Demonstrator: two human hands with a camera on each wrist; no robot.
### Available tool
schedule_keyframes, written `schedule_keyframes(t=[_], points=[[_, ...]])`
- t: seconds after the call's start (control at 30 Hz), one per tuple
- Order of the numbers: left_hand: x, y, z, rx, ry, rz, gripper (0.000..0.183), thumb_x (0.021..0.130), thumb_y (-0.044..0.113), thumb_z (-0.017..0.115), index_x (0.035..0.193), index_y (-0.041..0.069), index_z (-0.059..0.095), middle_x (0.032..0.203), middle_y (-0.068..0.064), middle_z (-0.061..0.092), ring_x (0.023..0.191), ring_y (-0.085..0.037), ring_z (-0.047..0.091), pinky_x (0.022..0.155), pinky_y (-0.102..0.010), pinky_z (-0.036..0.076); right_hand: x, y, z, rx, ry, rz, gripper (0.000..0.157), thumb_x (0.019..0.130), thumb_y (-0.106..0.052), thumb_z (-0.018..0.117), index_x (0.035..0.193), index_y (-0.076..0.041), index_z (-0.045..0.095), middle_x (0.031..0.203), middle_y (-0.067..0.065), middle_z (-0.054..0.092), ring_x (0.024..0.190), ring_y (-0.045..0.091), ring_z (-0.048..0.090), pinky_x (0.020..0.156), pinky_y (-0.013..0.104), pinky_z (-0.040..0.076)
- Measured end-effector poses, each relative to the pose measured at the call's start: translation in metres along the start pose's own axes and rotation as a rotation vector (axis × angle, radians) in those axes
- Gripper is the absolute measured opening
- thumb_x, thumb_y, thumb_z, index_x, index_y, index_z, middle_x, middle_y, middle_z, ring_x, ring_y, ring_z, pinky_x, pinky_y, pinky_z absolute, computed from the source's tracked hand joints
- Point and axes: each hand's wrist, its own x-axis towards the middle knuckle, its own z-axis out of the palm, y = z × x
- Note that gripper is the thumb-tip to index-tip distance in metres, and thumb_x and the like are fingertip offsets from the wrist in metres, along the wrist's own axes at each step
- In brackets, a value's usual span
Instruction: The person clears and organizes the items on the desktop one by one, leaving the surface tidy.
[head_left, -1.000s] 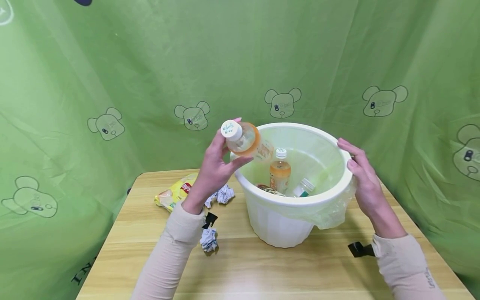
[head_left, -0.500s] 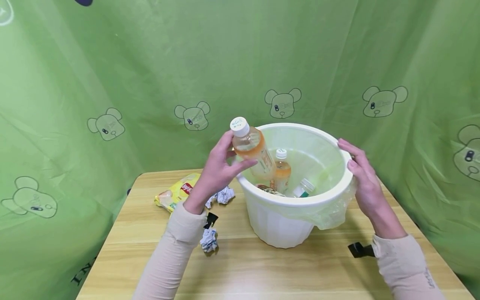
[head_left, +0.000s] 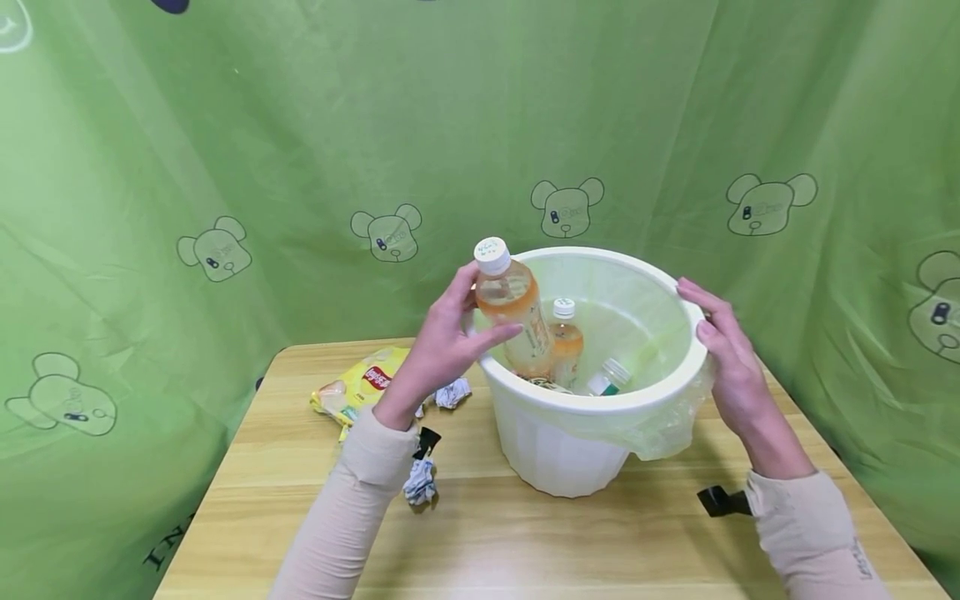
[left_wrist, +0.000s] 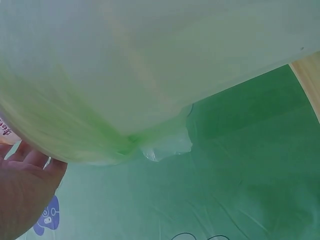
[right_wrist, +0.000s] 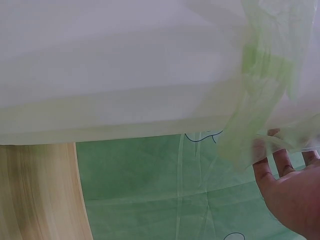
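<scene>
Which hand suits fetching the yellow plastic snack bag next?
Probably the left hand, after releasing the clear, orange-banded plastic bottle: the snack bag lies nearer it, while the right hand holds the round white plastic bin.

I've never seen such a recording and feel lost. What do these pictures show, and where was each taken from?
No machine here: a person works with two bare hands. The wide picture comes from a camera worn on the head, looking forward and down; the two close ones come from cameras on the wrists, where the side of the white bin fills much of the view. The left hand grips a tilted bottle at the bin's opening; the right hand holds the bin's rim. A thin green liner covers the bin's inside, where another bottle and a small container show. On the wooden table, left of the bin, lie a yellow packet and crumpled paper.
</scene>
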Motion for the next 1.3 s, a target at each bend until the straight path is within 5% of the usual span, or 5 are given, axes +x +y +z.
schedule_keyframes(t=[0.57, 0.7, 0.9, 1.3], points=[[-0.0003, -0.0022, 0.0029, 0.093, -0.038, -0.067, 0.090, 0.086, 0.030, 0.086, 0.159, 0.019, 0.034, 0.148, -0.002, 0.057, 0.139, -0.018, 0.052, 0.124, -0.046, 0.037, 0.0014, -0.0005, -0.0001, -0.002, -0.001, 0.005, 0.048, 0.107, -0.009, 0.039, 0.155, -0.001, 0.042, 0.163, 0.004, 0.036, 0.153, 0.023, 0.024, 0.111, 0.013, 0.039], [0.0003, -0.0031, 0.0025, 0.118, -0.032, -0.059, 0.087, 0.089, 0.030, 0.083, 0.161, 0.020, 0.034, 0.152, -0.003, 0.054, 0.138, -0.021, 0.054, 0.119, -0.047, 0.044, 0.0017, -0.0003, 0.0002, 0.000, 0.001, 0.004, 0.048, 0.107, -0.009, 0.038, 0.154, -0.001, 0.042, 0.163, 0.005, 0.036, 0.152, 0.024, 0.024, 0.110, 0.013, 0.040], [0.0010, -0.0037, 0.0029, 0.142, -0.046, -0.036, 0.076, 0.094, 0.033, 0.076, 0.160, 0.026, 0.038, 0.160, 0.004, 0.046, 0.144, -0.016, 0.048, 0.122, -0.051, 0.039, 0.0014, 0.0000, 0.0005, -0.003, 0.006, 0.012, 0.048, 0.107, -0.010, 0.038, 0.155, -0.001, 0.042, 0.163, 0.005, 0.036, 0.151, 0.025, 0.025, 0.109, 0.013, 0.041], [-0.0039, -0.0073, -0.0015, 0.118, -0.059, 0.028, 0.061, 0.089, 0.027, 0.082, 0.145, 0.021, 0.059, 0.143, 0.002, 0.062, 0.130, -0.013, 0.057, 0.119, -0.050, 0.042, 0.0002, -0.0001, -0.0006, -0.001, 0.002, 0.013, 0.049, 0.107, -0.010, 0.038, 0.155, -0.002, 0.041, 0.164, 0.005, 0.035, 0.151, 0.024, 0.026, 0.107, 0.013, 0.043]])
